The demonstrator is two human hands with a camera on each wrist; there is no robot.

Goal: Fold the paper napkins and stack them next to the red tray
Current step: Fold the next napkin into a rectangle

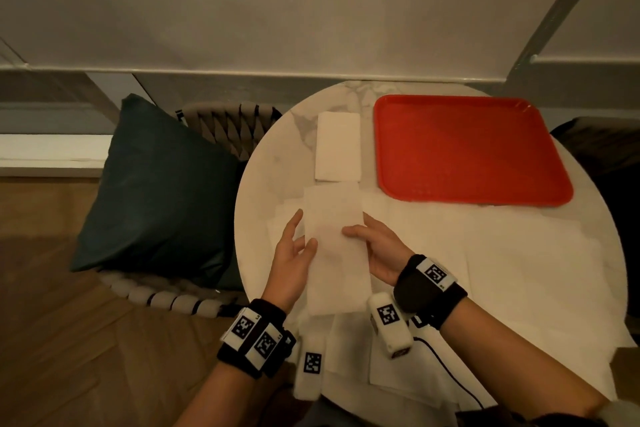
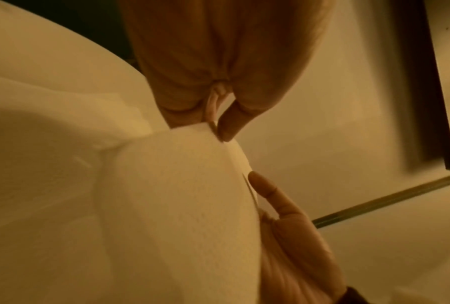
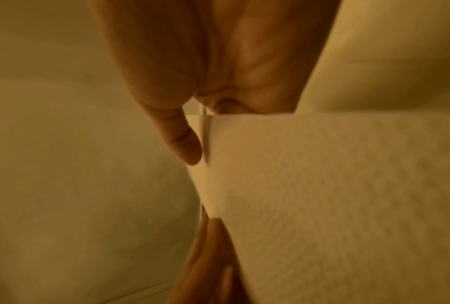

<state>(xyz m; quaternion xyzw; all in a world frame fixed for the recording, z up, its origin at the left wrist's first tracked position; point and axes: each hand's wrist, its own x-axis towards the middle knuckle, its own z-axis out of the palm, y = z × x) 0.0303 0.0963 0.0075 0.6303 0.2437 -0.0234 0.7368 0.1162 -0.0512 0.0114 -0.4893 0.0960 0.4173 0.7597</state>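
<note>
Head view: long, soft, dimpled paper napkin (image 1: 334, 246) between both hands.

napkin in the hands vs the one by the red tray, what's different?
The held napkin is lifted, gripped by the left hand and right hand; the folded stack lies flat on the table, untouched. The held napkin looks longer; the folded stack looks shorter and thicker. The stack sits beside the red tray; the held napkin is nearer the person. Both are white.

No readable text anywhere; the wrist bands (image 1: 258, 340) carry only square coded markers.
</note>
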